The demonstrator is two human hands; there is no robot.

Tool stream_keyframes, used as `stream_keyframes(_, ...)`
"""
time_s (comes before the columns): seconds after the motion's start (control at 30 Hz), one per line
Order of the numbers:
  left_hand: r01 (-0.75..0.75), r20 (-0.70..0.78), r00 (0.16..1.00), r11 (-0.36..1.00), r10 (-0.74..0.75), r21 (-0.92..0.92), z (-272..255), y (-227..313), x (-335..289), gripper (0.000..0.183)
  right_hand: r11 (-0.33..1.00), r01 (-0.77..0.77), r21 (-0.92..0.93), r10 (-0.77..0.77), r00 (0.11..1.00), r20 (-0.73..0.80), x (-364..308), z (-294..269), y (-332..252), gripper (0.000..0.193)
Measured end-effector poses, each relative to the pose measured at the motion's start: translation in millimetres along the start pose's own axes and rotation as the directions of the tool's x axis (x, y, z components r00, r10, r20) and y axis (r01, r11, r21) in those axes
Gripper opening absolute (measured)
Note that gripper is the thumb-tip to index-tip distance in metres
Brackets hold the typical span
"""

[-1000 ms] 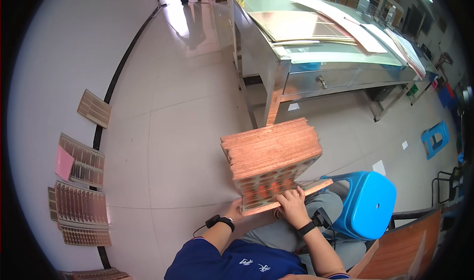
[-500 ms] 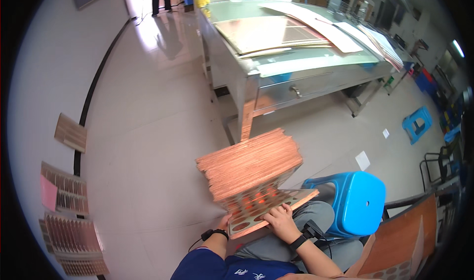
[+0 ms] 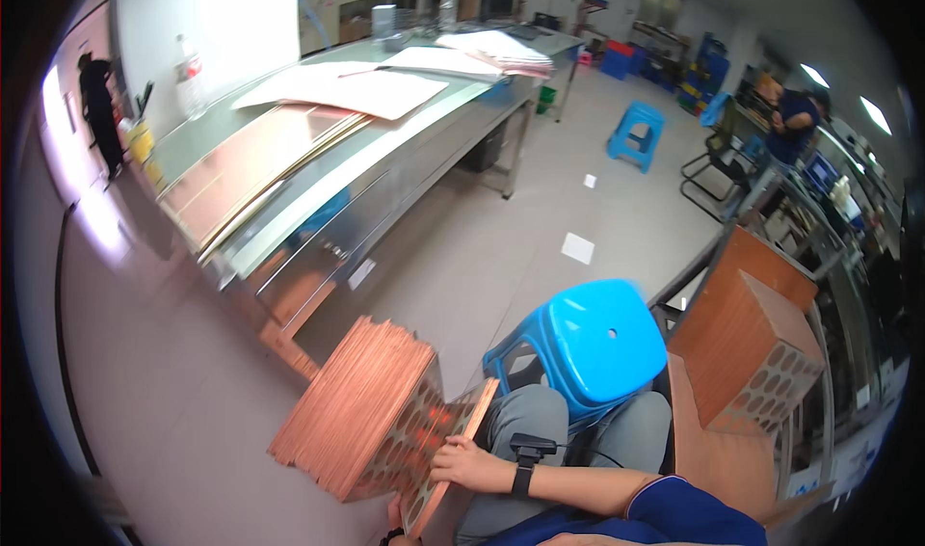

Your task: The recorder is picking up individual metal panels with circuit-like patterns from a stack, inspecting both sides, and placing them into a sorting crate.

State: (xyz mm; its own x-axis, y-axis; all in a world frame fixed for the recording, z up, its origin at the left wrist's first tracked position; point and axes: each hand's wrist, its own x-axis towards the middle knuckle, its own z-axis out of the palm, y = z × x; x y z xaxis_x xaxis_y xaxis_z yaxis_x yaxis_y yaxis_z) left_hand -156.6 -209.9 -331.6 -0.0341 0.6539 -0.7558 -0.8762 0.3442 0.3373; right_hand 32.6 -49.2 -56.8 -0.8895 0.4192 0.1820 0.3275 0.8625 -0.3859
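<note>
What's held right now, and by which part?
A copper-edged panel: right hand on its long upper edge, left hand at its near end, grip partly hidden.

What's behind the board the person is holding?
Beyond the board is a thick copper-coloured stack, its facing side patterned with dark ovals. The right hand covers part of the board's inner face; the stack's underside is hidden.

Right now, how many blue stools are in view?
2 clearly: a near stool just beyond the knees and a far stool right of the metal table. Others may be hidden at far right.
</note>
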Motion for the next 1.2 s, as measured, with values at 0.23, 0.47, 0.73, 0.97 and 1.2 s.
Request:
stream_keyframes(0.23, -0.021, -0.043, 0.999, 0.986, 0.028, 0.166, 63.5, 19.7, -31.4, 0.039, 0.997, 0.072, 0.006, -0.072, 0.997, 0.019, -1.9, 4.4, 0.4, 0.015)
stream_keyframes(0.47, -0.038, -0.017, 0.999, 0.961, 0.044, 0.274, 133.0, 33.5, -41.7, 0.039, 0.993, 0.073, 0.093, -0.072, 0.997, -0.018, 4.7, 9.0, 1.0, 0.009)
stream_keyframes(0.73, -0.033, 0.043, 0.999, 0.939, 0.02, 0.342, 164.7, 29.4, -39.5, 0.04, 0.993, 0.035, 0.113, -0.024, 0.995, -0.096, -6.0, 10.5, 1.1, 0.003)
stream_keyframes(0.97, -0.031, 0.068, 0.998, 0.934, 0.007, 0.356, 169.8, 23.8, -39.1, 0.04, 0.999, 0.008, 0.034, -0.005, 0.997, -0.076, -16.2, 11.3, -0.1, 0.003)
stream_keyframes(1.2, -0.04, 0.073, 0.997, 0.926, 0.013, 0.376, 179.4, 27.1, -43.4, 0.041, 0.995, -0.011, -0.1, 0.011, 1.0, 0.001, -14.2, 15.7, 7.2, 0.007)
